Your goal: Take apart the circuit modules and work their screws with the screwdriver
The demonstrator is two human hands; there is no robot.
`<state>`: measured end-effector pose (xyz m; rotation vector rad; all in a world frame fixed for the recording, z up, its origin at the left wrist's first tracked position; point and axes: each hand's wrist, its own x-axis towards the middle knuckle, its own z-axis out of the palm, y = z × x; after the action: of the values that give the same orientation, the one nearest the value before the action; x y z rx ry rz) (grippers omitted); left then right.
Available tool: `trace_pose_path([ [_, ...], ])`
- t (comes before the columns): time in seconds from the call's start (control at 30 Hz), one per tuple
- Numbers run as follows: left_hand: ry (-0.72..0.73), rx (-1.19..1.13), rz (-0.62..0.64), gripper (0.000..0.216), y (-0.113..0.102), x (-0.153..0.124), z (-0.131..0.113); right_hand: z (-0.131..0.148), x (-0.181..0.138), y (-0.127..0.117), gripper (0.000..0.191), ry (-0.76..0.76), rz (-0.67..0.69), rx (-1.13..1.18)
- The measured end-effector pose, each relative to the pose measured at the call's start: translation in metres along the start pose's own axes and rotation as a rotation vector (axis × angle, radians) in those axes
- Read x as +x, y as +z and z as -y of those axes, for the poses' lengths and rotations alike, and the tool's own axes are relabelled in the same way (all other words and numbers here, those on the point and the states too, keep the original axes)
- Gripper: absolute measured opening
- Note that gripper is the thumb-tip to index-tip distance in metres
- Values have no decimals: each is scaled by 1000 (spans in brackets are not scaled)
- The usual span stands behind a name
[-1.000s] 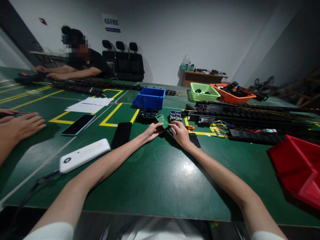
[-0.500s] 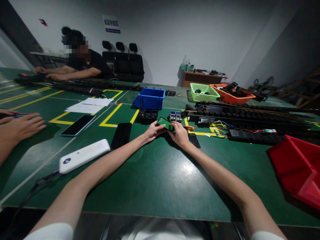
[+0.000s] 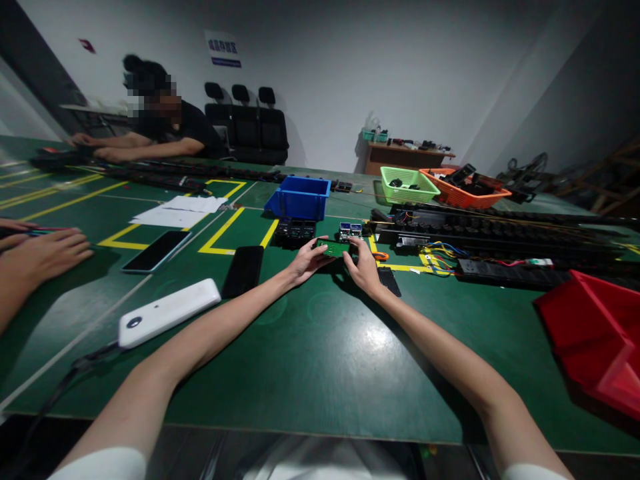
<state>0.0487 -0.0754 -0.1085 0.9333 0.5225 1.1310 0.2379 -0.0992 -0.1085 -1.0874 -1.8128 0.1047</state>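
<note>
The left hand [image 3: 307, 259] pinched the left end of a small green circuit board [image 3: 334, 248] between thumb and fingertips, and the right hand [image 3: 364, 267] gripped its right end, fingers curled over the edge. The board was a thin flat rectangle, held level just above the matte green table [image 3: 320, 360], about midway across it and well back from the near edge.

Just behind the board sat a blocky black component [image 3: 295, 230] and two small blue-topped modules [image 3: 350, 231]. A flat black plate [image 3: 389, 280] lay beside the right wrist. A glossy black phone [image 3: 243, 269] lay left of the left hand, and nearer the near left corner rested a smooth white rounded device [image 3: 167, 311] with a dark cable.

Farther back stood a blue plastic bin [image 3: 300, 195], then a green mesh basket [image 3: 409, 183] and an orange basket [image 3: 465, 190] toward the far right corner. A long black power strip [image 3: 495, 233] with coloured wires ran along the right side. An angular red bin [image 3: 595, 333] sat at the right edge. At the left edge another person's hand [image 3: 40, 257] lay flat.
</note>
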Motion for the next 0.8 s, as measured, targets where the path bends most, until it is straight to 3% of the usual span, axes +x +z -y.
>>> trace_pose_path([
  [0.13, 12, 13, 42, 47, 2, -3, -1, -9, 0, 3, 40, 101, 36, 30],
  [0.3, 65, 96, -17, 53, 0, 1, 5, -17, 1, 7, 38, 64, 4, 43],
  [0.57, 286, 371, -127, 63, -8, 10, 19, -14, 1, 6, 34, 20, -21, -44],
  [0.8, 319, 414, -155, 61, -8, 9, 19, -8, 0, 4, 35, 22, -6, -33],
])
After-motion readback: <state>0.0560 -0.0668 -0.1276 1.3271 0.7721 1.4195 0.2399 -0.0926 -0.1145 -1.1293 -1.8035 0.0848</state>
